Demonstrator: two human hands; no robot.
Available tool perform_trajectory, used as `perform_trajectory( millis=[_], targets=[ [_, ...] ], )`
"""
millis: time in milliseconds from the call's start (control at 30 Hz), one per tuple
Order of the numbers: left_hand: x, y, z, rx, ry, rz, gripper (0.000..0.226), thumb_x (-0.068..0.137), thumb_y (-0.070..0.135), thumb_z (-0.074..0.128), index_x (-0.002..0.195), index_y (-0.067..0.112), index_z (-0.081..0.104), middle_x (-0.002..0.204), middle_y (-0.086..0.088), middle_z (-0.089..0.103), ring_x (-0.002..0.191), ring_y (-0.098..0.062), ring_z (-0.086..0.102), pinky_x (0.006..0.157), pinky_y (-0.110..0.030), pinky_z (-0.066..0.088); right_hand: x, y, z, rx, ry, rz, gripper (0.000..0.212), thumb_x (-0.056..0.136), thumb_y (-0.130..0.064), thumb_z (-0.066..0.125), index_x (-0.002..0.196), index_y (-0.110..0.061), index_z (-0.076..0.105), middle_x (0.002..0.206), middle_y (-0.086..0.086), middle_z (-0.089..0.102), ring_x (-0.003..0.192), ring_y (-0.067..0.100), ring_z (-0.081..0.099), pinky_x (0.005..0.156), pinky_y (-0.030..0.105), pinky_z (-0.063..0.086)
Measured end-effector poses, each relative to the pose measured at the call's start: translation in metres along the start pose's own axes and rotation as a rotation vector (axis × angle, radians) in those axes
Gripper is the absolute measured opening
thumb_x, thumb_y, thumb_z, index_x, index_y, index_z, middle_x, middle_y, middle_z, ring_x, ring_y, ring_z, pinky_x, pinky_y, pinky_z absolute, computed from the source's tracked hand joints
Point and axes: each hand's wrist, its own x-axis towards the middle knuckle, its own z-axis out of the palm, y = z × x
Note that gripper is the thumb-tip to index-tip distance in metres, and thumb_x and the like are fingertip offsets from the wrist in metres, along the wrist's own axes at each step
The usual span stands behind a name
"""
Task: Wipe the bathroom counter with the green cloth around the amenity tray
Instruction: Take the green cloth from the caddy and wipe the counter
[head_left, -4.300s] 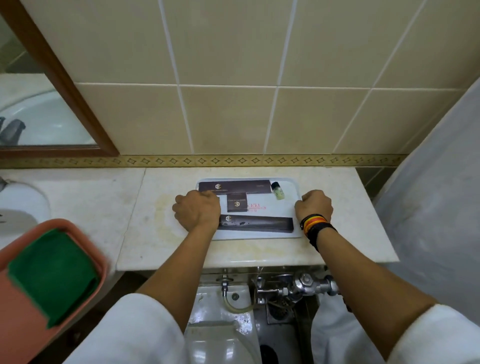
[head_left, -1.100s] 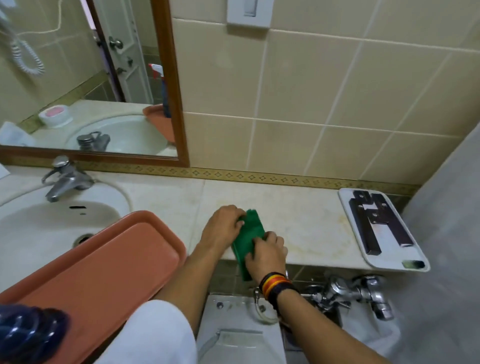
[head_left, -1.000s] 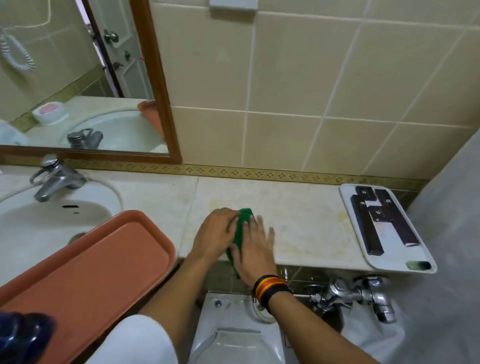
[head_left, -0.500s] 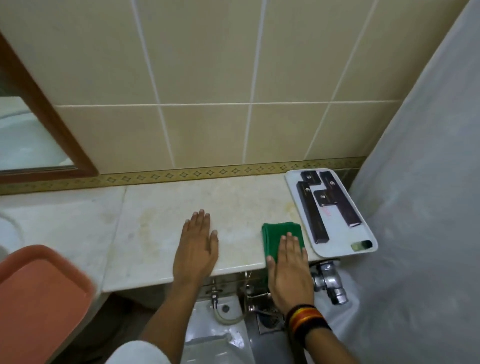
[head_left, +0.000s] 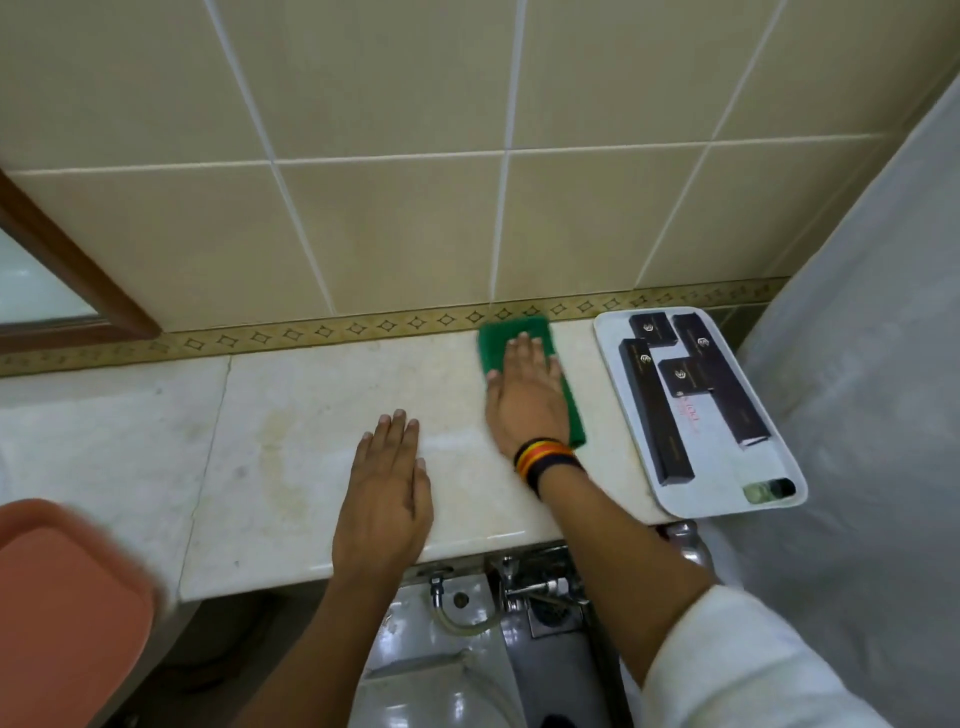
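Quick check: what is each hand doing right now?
Left hand: open, flat on the counter, holding nothing.
Right hand: open, palm pressing the green cloth.

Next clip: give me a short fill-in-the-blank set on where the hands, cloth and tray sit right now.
1. The right hand presses flat on the ____ cloth.
2. The left hand lies flat on the bare ____.
3. The amenity tray sits at the counter's ____ end.
4. The wristbands are on the ____ wrist.

Missing words: green; counter; right; right
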Motion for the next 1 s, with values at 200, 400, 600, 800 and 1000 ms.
perform_trajectory(
  millis=[200,400,600,800,1000],
  targets=[
    [-0.008,0.009,-0.01,-0.084,0.021,-0.029,0.056,0.111,0.026,0.028,0.164,0.01,0.024,0.174,-0.005,0.021,0.162,-0.016,0.014,0.133,-0.04,0.013,-0.055,-0.023,-0.002,0.48,-0.006,-0.048,0.061,0.107,-0.042,0.02,0.159,-0.01,0.032,0.169,0.009,0.026,0.158,0.022,0.017,0.128,0.037,0.004],
    [0.035,0.076,0.011,-0.03,0.06,0.093,0.061,0.108,0.035,0.019,0.165,0.013,0.022,0.173,-0.007,0.018,0.162,-0.021,0.011,0.132,-0.04,0.004,-0.053,0.044,-0.004,0.528,0.143,0.135,0.059,0.109,-0.043,0.021,0.156,-0.011,0.04,0.165,0.007,0.036,0.156,0.018,0.024,0.129,0.036,0.009],
    [0.061,0.085,0.036,0.089,-0.01,-0.039,0.065,0.108,0.035,0.019,0.164,0.002,0.018,0.173,-0.014,0.02,0.162,-0.027,0.014,0.133,-0.045,0.006,-0.046,0.047,0.002,0.536,0.211,0.145,0.061,0.108,-0.045,0.021,0.153,-0.012,0.045,0.161,0.008,0.043,0.153,0.022,0.031,0.126,0.03,0.011],
    [0.045,-0.053,-0.04,0.184,0.108,-0.353,0.061,0.11,0.032,0.019,0.164,0.002,0.02,0.171,-0.019,0.025,0.16,-0.034,0.021,0.132,-0.049,0.016,-0.048,0.042,0.0,0.499,0.185,0.094,0.055,0.111,-0.037,0.024,0.149,-0.006,0.049,0.16,0.013,0.044,0.154,0.024,0.029,0.129,0.039,0.012],
    [0.042,-0.171,-0.107,0.246,0.127,-0.64,0.064,0.111,0.034,0.02,0.164,-0.001,0.014,0.173,-0.019,0.016,0.162,-0.034,0.014,0.132,-0.05,0.011,-0.044,0.042,0.007,0.464,0.206,0.075,0.059,0.11,-0.042,0.021,0.147,-0.007,0.05,0.16,0.014,0.043,0.154,0.025,0.028,0.129,0.038,0.01]
  ],
)
